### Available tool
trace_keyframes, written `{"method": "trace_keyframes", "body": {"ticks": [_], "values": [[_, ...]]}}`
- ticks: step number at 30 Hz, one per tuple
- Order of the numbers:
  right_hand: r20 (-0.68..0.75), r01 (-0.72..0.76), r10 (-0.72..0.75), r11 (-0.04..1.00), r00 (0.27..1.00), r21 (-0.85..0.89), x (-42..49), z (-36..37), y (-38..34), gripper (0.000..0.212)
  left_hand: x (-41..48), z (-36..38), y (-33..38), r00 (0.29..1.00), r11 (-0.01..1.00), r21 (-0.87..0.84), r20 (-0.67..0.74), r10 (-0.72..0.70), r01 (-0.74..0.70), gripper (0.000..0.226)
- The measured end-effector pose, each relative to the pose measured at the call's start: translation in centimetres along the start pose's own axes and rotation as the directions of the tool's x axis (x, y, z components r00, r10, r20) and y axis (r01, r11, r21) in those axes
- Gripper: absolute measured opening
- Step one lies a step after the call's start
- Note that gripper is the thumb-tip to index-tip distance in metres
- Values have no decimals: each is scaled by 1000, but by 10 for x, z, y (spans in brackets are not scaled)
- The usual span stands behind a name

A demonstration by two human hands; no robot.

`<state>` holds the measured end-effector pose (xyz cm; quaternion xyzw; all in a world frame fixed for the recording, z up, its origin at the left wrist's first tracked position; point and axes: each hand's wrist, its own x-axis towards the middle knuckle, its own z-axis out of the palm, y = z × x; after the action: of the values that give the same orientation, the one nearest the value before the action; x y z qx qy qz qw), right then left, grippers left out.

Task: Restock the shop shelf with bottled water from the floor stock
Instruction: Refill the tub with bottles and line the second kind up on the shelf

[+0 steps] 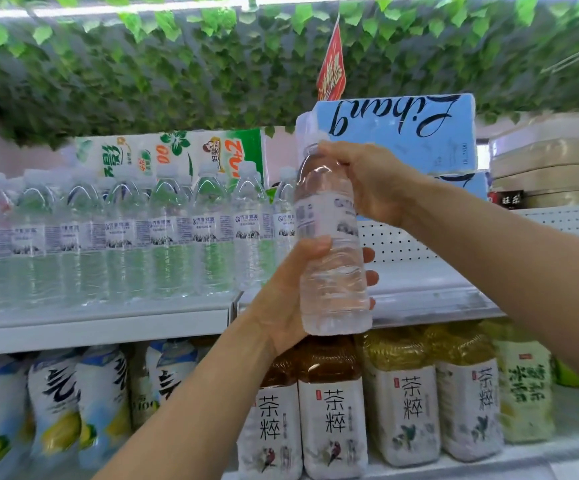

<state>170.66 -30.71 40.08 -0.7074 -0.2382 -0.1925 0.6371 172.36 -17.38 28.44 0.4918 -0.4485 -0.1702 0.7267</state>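
Gripping a water bottle with both hands, the person holds it upright in front of the shelf, just past the right end of the row of water bottles already standing there. The left hand wraps the bottle's lower half, thumb across the front and fingertips showing round its right side. The right hand comes from above and closes round the neck and cap. The bottle's base hangs below the shelf's front edge, over the tea bottles on the level underneath. Behind the bottle the right part of the shelf is bare, backed by a white perforated panel. A blue tissue pack sits on top, under green leaves and a red sign.
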Motion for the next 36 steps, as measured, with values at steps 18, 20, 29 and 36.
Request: {"method": "trace_keyframes", "body": {"ticks": [18,20,29,36], "values": [[-407,191,-300,939,862,-287,58,10,-4,29,-3,-41,62,754,563,824,-408,515,61,46],[-391,176,-313,921,866,-348,66,18,7,24,2,-59,74,737,416,903,-350,578,103,46],[-310,18,-138,933,941,-360,83,26,50,54,33,-106,92,830,-330,881,-116,546,340,66],[-176,-159,83,863,981,-479,22,23,101,67,37,-116,94,858,-409,847,-102,503,340,76]]}}
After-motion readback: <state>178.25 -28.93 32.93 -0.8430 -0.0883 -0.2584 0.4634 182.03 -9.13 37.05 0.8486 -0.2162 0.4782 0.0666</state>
